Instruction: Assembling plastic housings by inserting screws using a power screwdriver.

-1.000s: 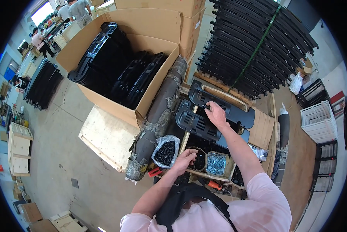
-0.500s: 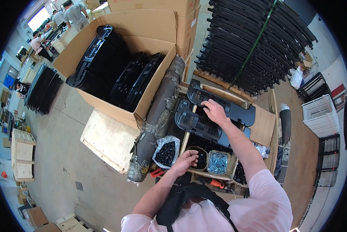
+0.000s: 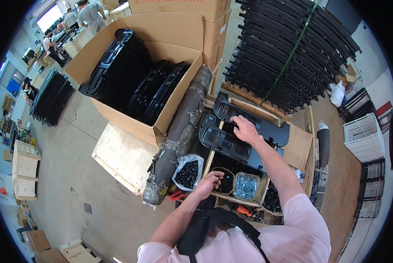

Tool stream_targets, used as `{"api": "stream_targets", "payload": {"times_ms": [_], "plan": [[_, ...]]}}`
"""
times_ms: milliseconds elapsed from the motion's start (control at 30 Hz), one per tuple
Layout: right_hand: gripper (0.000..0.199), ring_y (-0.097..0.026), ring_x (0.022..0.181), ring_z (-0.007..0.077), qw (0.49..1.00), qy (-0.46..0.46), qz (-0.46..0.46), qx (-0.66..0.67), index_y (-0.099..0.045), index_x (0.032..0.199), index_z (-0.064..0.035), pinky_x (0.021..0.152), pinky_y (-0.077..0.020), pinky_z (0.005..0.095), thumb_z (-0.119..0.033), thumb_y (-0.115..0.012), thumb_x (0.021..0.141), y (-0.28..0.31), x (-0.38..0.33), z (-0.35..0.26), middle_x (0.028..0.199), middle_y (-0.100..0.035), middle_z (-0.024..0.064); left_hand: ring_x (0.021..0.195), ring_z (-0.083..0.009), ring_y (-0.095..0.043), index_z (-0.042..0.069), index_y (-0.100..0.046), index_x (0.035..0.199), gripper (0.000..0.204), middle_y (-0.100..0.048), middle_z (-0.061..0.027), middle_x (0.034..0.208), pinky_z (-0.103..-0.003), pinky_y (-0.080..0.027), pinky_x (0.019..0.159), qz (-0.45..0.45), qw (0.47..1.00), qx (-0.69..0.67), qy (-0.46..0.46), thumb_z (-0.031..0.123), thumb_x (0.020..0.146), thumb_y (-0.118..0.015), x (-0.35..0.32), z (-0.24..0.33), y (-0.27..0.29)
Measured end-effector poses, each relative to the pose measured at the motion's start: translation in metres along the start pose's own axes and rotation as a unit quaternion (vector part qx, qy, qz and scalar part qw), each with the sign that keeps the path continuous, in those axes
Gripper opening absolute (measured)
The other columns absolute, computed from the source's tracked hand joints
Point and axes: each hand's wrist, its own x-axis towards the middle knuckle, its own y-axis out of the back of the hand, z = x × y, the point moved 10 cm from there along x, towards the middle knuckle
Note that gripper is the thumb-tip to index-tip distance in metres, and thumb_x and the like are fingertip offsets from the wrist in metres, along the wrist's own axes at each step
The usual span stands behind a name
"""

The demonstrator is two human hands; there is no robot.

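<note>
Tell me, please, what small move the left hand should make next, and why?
Probably lift the left hand out of the round tub of small black parts with a piece pinched, and carry it up to the black slotted panel. The right hand already rests on a panel on the bench, as if steadying it.

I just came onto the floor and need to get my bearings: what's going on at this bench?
A person stands over a wooden work frame. Their right hand rests on a black slatted plastic panel lying across the frame, with a second panel beside it. Their left hand reaches into a small bin of dark parts, next to a bin of shiny screws. An open bag of black pieces sits to the left, and a big cardboard box holds more black panels.
</note>
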Motion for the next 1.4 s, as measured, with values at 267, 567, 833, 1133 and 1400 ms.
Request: {"api": "stream_targets", "payload": {"times_ms": [267,567,833,1133,1400], "plan": [[0.027,-0.064,0.096,0.0182,0.885,-0.221,0.035,0.407,-0.062,0.124,-0.0024,0.089,-0.0518,0.0341,-0.006,-0.052,0.099,-0.021,-0.013,0.066,0.097,-0.065,0.0059,0.089,-0.0137,-0.064,0.002,-0.059,0.134,0.03,-0.063,-0.0029,0.107,-0.027,-0.056,0.082,0.01,1.0,-0.023,-0.009,0.013,0.107,-0.054,-0.004,0.005,-0.021],[0.023,-0.067,0.096,0.0134,0.79,-0.183,0.077,0.58,-0.068,0.119,-0.0018,0.085,-0.0516,0.0267,-0.007,-0.068,0.097,-0.021,-0.116,0.008,0.115,-0.074,0.01,0.093,-0.0162,-0.068,0.002,-0.051,0.141,0.039,-0.068,-0.0093,0.111,-0.029,-0.058,0.08,-0.004,0.995,-0.074,-0.07,0.019,0.106,-0.059,0.025,0.04,-0.049],[0.02,-0.067,0.1,0.0134,0.773,-0.175,0.125,0.596,-0.068,0.117,0.0004,0.09,-0.0538,0.0277,-0.005,-0.065,0.098,-0.015,-0.165,0.0,0.112,-0.073,0.0109,0.094,-0.0154,-0.069,0.001,-0.057,0.131,0.029,-0.069,-0.0084,0.111,-0.03,-0.058,0.084,-0.018,0.997,0.003,-0.071,0.015,0.105,-0.061,0.048,0.044,-0.083],[0.018,-0.067,0.09,0.0112,0.852,-0.21,0.156,0.454,-0.07,0.108,0.0001,0.082,-0.0551,0.0275,-0.011,-0.071,0.094,0.01,-0.194,0.033,0.099,-0.075,0.0078,0.089,-0.015,-0.069,0.0,-0.06,0.124,0.025,-0.071,-0.0074,0.104,-0.03,-0.059,0.082,-0.061,0.991,0.096,-0.076,0.016,0.104,-0.063,0.062,0.046,-0.122],[0.017,-0.071,0.085,0.026,0.95,-0.189,0.142,0.204,-0.075,0.097,-0.0013,0.078,-0.0551,0.0346,-0.014,-0.075,0.086,0.06,-0.203,0.074,0.092,-0.073,0.0132,0.097,-0.0234,-0.068,0.008,-0.069,0.112,0.024,-0.069,-0.0086,0.107,-0.036,-0.055,0.083,0.001,0.802,0.522,-0.291,0.014,0.089,-0.076,0.095,0.09,-0.179]]}}
